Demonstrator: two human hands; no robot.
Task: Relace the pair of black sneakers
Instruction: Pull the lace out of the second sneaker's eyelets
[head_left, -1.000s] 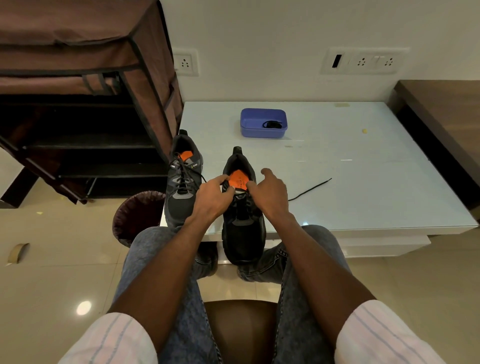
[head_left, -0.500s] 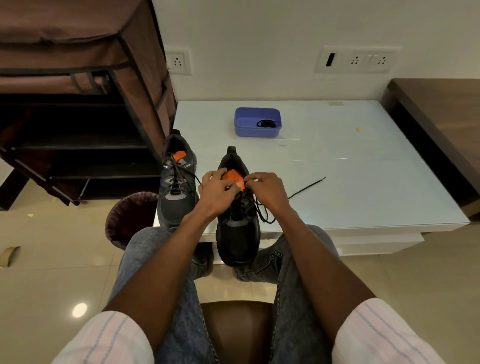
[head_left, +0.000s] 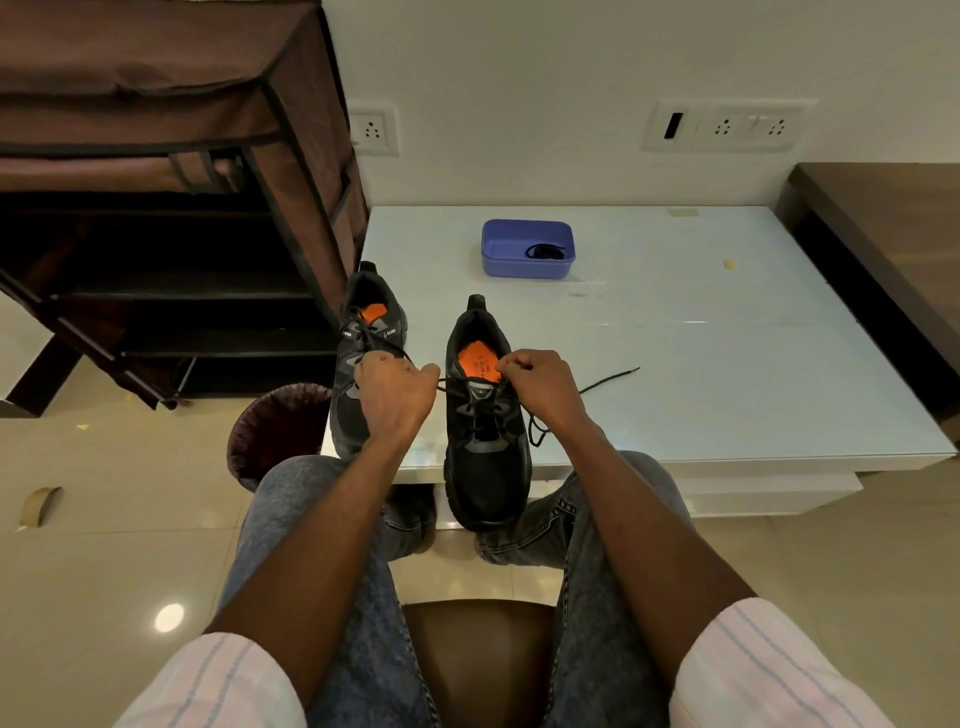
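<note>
Hands (head_left: 467, 389) grip lace (head_left: 608, 379) over sneaker (head_left: 488, 457) on white table (head_left: 727, 364).

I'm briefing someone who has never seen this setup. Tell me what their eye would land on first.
First, the two hands at centre: the left hand and right hand each pinch the black lace of the right sneaker, which overhangs the near edge of the white table. Its bright orange insole stands out, as does the blue box farther back on the table.
</note>
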